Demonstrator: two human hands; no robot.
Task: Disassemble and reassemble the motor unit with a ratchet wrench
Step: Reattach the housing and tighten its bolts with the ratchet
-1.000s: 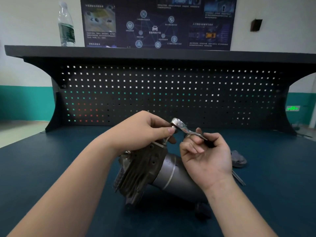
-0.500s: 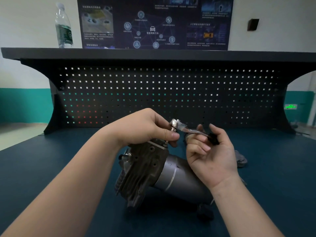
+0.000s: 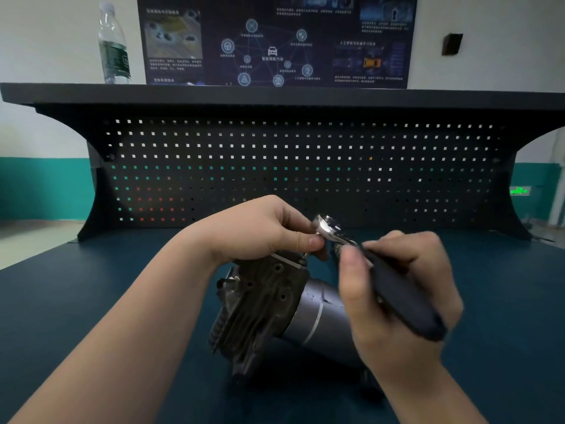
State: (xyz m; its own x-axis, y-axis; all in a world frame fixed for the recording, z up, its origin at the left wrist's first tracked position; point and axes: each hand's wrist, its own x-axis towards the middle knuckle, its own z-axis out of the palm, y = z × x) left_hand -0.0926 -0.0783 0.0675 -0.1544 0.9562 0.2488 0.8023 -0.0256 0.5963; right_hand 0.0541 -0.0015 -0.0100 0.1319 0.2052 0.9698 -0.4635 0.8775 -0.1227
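Right hand (image 3: 397, 289) now grips ratchet wrench (image 3: 360, 258) handle fully, swung nearer; left hand (image 3: 263, 231) pinches wrench head on motor unit (image 3: 275, 307); prob. mid-turn on bolt.

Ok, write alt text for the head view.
Two hands work a ratchet wrench on a motor lying on a dark bench: the left hand steadies the wrench head, the right hand grips the handle. A pegboard stands behind.

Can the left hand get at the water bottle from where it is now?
Probably not. The left hand pinches at the wrench head over the motor, while the bottle stands up on the shelf behind the pegboard, far back and left.
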